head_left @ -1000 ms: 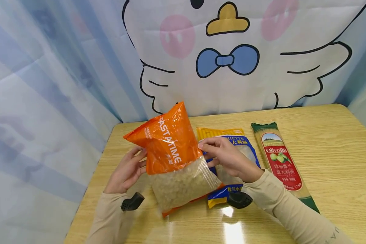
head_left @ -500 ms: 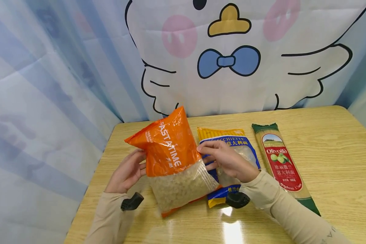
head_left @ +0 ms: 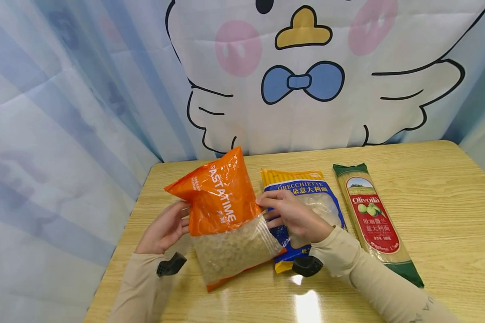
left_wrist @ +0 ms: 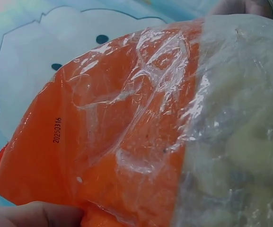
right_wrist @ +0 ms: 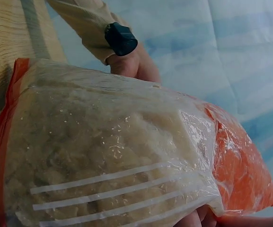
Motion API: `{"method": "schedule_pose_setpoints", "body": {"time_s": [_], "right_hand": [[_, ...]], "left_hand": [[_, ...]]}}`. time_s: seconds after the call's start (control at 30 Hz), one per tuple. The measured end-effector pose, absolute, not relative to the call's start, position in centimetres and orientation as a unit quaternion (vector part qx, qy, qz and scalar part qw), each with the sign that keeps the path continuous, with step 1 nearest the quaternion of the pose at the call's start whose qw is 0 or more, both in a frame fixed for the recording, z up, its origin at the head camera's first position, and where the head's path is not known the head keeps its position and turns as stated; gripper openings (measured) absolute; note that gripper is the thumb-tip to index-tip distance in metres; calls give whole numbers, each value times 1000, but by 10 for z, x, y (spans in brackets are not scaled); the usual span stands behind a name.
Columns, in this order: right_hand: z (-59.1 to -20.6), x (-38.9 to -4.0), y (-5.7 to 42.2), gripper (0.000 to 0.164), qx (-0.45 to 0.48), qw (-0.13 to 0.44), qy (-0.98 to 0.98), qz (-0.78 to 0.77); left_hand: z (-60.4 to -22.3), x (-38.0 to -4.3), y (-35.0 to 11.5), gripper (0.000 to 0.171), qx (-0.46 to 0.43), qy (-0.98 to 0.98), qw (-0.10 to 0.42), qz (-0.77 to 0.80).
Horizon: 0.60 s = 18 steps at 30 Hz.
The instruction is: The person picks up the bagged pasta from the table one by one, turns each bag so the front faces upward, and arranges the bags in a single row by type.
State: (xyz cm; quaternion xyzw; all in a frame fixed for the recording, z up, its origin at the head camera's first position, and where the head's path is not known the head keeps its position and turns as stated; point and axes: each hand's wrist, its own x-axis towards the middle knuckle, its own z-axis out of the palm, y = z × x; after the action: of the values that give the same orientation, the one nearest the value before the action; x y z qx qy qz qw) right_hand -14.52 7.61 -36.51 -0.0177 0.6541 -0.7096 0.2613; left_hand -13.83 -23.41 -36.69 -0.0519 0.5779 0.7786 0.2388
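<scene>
Between both hands an orange and clear bag of pasta leans with its top up, its lower edge close over the table. My left hand grips its left side, and in the left wrist view a finger presses the orange film. My right hand pinches the right edge between thumb and forefinger, the other fingers partly behind the bag. Pale pasta pieces show through the clear lower part in the right wrist view. Behind the right hand lies a blue and yellow orecchiette bag, partly covered.
A long pack of spaghetti with green ends and a red label lies to the right of the orecchiette bag. The wooden table ends at a curtain printed with a cartoon figure.
The orange pasta bag has come down slightly and shifted a little to the left, both hands moving with it. More of the orecchiette bag shows. The spaghetti pack has stayed put.
</scene>
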Motion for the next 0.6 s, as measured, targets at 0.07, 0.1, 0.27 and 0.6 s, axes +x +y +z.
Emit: {"method": "schedule_pose_setpoints", "body": {"time_s": [0.07,0.1,0.27,0.6], "right_hand": [[-368,-145,74,16,-17,258,662,-704],[-370,-145,74,17,-18,258,665,-701],[-378,-145,69,18,-27,267,671,-691],[-385,-149,68,23,-31,257,680,-686]], "left_hand": [[-370,-140,-235,28,-51,582,240,775],[-371,-141,-236,29,-51,585,240,773],[-380,-146,-242,33,-40,598,245,762],[-393,-156,-249,33,-57,611,252,749]]}}
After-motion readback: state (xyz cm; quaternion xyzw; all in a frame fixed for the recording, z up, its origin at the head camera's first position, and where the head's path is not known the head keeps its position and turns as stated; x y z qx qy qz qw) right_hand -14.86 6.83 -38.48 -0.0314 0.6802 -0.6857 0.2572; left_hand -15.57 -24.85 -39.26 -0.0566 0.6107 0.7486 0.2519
